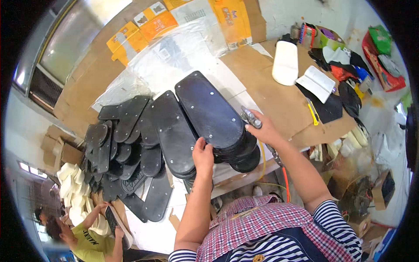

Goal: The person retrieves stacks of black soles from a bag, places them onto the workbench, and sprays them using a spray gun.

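My right hand (pixel 266 129) is closed around a silver metal air tool (pixel 252 118), whose tip is beside the right edge of a black panel. An orange hose (pixel 286 181) runs down from the tool's fitting below my wrist. My left hand (pixel 203 159) has its fingers bent onto the near edge of that rounded black panel (pixel 209 111), which has small shiny rivet-like dots along its border. The panel lies on top of a stack of similar ones. Just left stands a second stack of dotted black panels (pixel 172 131), close to my left hand.
A loose heap of black pieces (pixel 124 144) covers the table's left side. A co-worker (pixel 91 238) handles a piece at lower left, near cream-coloured parts (pixel 70 183). On the right lie a white pad (pixel 286 63), an open notebook (pixel 316 84) and a yellow cutter (pixel 313 112).
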The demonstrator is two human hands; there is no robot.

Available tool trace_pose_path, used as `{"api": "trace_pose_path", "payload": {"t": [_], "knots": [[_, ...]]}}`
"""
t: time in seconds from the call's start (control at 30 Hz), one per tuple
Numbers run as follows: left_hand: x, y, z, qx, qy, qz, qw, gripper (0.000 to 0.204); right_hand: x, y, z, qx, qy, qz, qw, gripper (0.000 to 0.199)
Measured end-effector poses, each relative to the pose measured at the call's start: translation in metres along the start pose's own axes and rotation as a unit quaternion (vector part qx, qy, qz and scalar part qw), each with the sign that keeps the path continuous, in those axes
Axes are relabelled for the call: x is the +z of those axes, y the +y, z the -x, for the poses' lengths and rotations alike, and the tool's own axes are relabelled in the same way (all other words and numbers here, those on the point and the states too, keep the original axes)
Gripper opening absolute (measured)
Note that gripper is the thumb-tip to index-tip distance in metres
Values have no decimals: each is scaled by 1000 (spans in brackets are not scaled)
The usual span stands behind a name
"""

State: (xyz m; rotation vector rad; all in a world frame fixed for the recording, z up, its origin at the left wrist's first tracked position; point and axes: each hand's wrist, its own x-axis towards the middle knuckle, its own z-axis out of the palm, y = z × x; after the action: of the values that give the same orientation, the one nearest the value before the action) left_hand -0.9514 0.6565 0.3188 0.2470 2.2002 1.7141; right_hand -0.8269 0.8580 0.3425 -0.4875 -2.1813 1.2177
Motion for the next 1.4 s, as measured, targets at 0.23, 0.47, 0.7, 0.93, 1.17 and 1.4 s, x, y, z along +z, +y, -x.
{"api": "trace_pose_path", "payload": {"t": [0.23, 0.47, 0.7, 0.93, 1.17, 1.4], "knots": [[3, 24, 9, -9, 103, 215, 971, 41, 11, -3, -7, 56, -49, 2, 997, 52], [7, 42, -21, -144, -54, 328, 932, 23, -5, 10, -3, 173, -103, -181, 963, 55], [-26, 59, 0, -7, 77, 403, 912, 18, -42, -17, 29, 213, -80, -123, 966, 24], [-179, 121, -86, 106, 116, 530, 833, 20, -60, -56, 70, 173, -21, -121, 977, 22], [-291, 84, -84, 178, 147, 441, 867, 74, -44, -157, 96, 114, -108, -213, 964, 56], [-262, -105, -12, -76, 144, 479, 863, 39, 0, -211, 98, 78, -122, -196, 970, 53]]}}
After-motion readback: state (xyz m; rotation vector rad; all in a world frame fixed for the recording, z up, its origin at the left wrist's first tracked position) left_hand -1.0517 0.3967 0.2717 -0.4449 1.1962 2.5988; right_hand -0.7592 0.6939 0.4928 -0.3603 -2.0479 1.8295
